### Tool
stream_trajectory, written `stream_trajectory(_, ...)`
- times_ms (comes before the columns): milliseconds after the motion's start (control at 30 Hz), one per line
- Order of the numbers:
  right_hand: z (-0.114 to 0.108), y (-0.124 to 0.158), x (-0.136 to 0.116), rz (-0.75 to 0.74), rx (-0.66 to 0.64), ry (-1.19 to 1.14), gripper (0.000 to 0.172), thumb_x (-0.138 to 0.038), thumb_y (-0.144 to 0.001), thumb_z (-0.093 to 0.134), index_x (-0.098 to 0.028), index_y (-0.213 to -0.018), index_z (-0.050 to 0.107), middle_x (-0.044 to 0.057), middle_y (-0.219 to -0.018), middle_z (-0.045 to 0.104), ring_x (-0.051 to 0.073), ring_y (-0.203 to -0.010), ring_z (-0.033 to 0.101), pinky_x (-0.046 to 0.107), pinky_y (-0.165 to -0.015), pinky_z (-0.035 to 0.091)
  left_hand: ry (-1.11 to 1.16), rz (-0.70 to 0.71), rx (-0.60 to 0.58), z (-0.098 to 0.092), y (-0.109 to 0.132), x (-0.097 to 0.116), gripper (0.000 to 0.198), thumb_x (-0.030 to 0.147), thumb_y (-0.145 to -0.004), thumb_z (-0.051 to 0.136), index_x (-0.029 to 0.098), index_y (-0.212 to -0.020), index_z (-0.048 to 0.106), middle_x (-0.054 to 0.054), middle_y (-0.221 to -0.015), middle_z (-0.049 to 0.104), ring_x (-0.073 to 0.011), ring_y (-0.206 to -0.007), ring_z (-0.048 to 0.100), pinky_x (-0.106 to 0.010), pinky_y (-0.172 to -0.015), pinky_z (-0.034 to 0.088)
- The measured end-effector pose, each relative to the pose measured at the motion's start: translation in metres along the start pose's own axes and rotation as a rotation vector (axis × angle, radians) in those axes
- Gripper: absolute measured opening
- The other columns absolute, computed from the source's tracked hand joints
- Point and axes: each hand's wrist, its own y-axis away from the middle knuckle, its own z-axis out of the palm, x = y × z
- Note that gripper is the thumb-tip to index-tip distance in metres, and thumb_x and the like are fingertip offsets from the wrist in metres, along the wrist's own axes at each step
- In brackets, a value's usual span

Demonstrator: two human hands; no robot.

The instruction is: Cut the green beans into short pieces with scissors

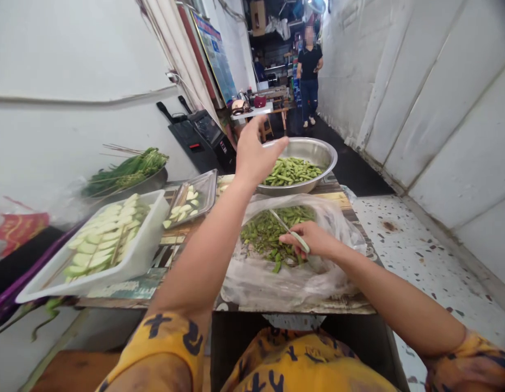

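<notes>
My right hand [312,239] is closed around scissors [300,241] with a pale green handle, their thin blade angled up and to the left. Beneath them, an open clear plastic bag [252,277] holds green soybean pods [258,228] and trimmed bits. Raised above the left side of a steel basin [332,158] is my left hand [254,149], its fingers apart and nothing visible in them. More green pods [293,171] fill the bottom of that basin. The left hand and forearm hide part of the basin's left edge.
On the left, a white plastic tray [150,239] holds skewered pale green slices [101,239]. A metal tray [211,188] with cut pieces and a bowl of leafy greens [130,171] stand behind it. A person [309,68] stands down the passage. A white wall runs along the right.
</notes>
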Motion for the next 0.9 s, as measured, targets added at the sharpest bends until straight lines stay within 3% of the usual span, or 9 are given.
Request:
stream_trajectory(67, -0.006, -0.002, 0.000, -0.014, 0.044, 0.036, 0.044, -0.055, -0.071, 0.060, -0.017, -0.053, 0.047, -0.003, -0.043, 0.052, 0.009, -0.036, 0.048, 0.020, -0.039, 0.035, -0.011, -0.069, -0.186, -0.010, 0.036, 0.021, 0.024, 0.032, -0.079, 0.055, 0.016, -0.094, 0.065, -0.005, -0.089, 0.067, -0.0173, -0.084, 0.060, -0.032, -0.080, 0.045)
stream_trajectory(133, -0.009, -0.004, 0.003, -0.037, 0.081, 0.125, 0.045, -0.057, -0.070, 0.060, -0.016, -0.054, 0.049, -0.002, -0.043, 0.053, 0.010, -0.038, 0.050, 0.021, -0.042, 0.037, -0.020, -0.144, -0.483, -0.017, 0.077, 0.030, 0.019, 0.028, -0.078, 0.054, 0.016, -0.078, 0.068, -0.001, -0.071, 0.067, -0.0140, -0.068, 0.060, -0.026, -0.067, 0.046)
stream_trajectory(233, -0.011, -0.007, 0.009, -0.055, 0.109, 0.246, 0.044, -0.059, -0.071, 0.057, -0.016, -0.060, 0.056, -0.001, -0.046, 0.056, 0.012, -0.040, 0.053, 0.022, -0.044, 0.037, -0.106, -0.177, -0.663, -0.014, 0.127, 0.019, 0.018, 0.021, -0.077, 0.054, 0.020, -0.082, 0.071, -0.001, -0.077, 0.070, -0.0148, -0.072, 0.061, -0.025, -0.068, 0.046)
stream_trajectory(333, -0.013, -0.010, 0.013, -0.052, 0.131, 0.302, 0.044, -0.059, -0.073, 0.055, -0.016, -0.065, 0.059, 0.000, -0.050, 0.059, 0.012, -0.041, 0.055, 0.022, -0.044, 0.037, -0.066, -0.005, -0.771, -0.002, 0.153, -0.001, 0.023, 0.017, -0.080, 0.051, 0.021, -0.093, 0.069, -0.005, -0.095, 0.068, -0.0179, -0.091, 0.060, -0.029, -0.082, 0.045)
stream_trajectory(433, -0.014, -0.012, 0.013, -0.031, 0.186, 0.372, 0.045, -0.059, -0.073, 0.055, -0.017, -0.061, 0.056, 0.000, -0.048, 0.058, 0.012, -0.040, 0.054, 0.022, -0.045, 0.037, -0.146, 0.133, -0.806, 0.002, 0.162, -0.016, 0.023, 0.022, -0.080, 0.055, 0.018, -0.099, 0.066, -0.011, -0.106, 0.062, -0.0226, -0.102, 0.055, -0.036, -0.090, 0.042)
stream_trajectory(500, -0.015, -0.012, 0.011, -0.006, 0.194, 0.400, 0.045, -0.060, -0.073, 0.055, -0.017, -0.060, 0.055, 0.000, -0.048, 0.058, 0.012, -0.040, 0.054, 0.022, -0.046, 0.037, -0.240, 0.133, -0.820, -0.003, 0.166, -0.025, 0.024, 0.025, -0.080, 0.056, 0.017, -0.100, 0.065, -0.012, -0.104, 0.061, -0.0241, -0.101, 0.054, -0.039, -0.090, 0.042)
stream_trajectory(667, -0.014, -0.008, 0.007, 0.022, 0.185, 0.473, 0.046, -0.060, -0.073, 0.055, -0.017, -0.056, 0.053, 0.000, -0.045, 0.057, 0.013, -0.043, 0.054, 0.024, -0.048, 0.035, -0.303, -0.070, -0.801, -0.039, 0.172, -0.049, 0.028, 0.031, -0.081, 0.055, 0.018, -0.105, 0.064, -0.012, -0.107, 0.063, -0.0244, -0.105, 0.055, -0.037, -0.092, 0.041)
stream_trajectory(800, -0.014, -0.006, 0.004, 0.021, 0.175, 0.496, 0.045, -0.059, -0.074, 0.055, -0.017, -0.057, 0.055, 0.000, -0.047, 0.058, 0.013, -0.044, 0.054, 0.024, -0.049, 0.035, -0.286, -0.266, -0.648, -0.062, 0.181, -0.055, 0.041, 0.037, -0.081, 0.054, 0.021, -0.119, 0.058, -0.010, -0.120, 0.060, -0.0247, -0.107, 0.056, -0.036, -0.092, 0.041)
stream_trajectory(900, -0.013, -0.005, 0.002, 0.021, 0.188, 0.557, 0.044, -0.057, -0.076, 0.054, -0.017, -0.058, 0.058, 0.002, -0.047, 0.058, 0.015, -0.049, 0.055, 0.024, -0.050, 0.032, -0.282, -0.313, -0.519, -0.065, 0.187, -0.053, 0.036, 0.035, -0.080, 0.056, 0.021, -0.112, 0.062, -0.009, -0.114, 0.063, -0.0221, -0.095, 0.060, -0.033, -0.082, 0.045)
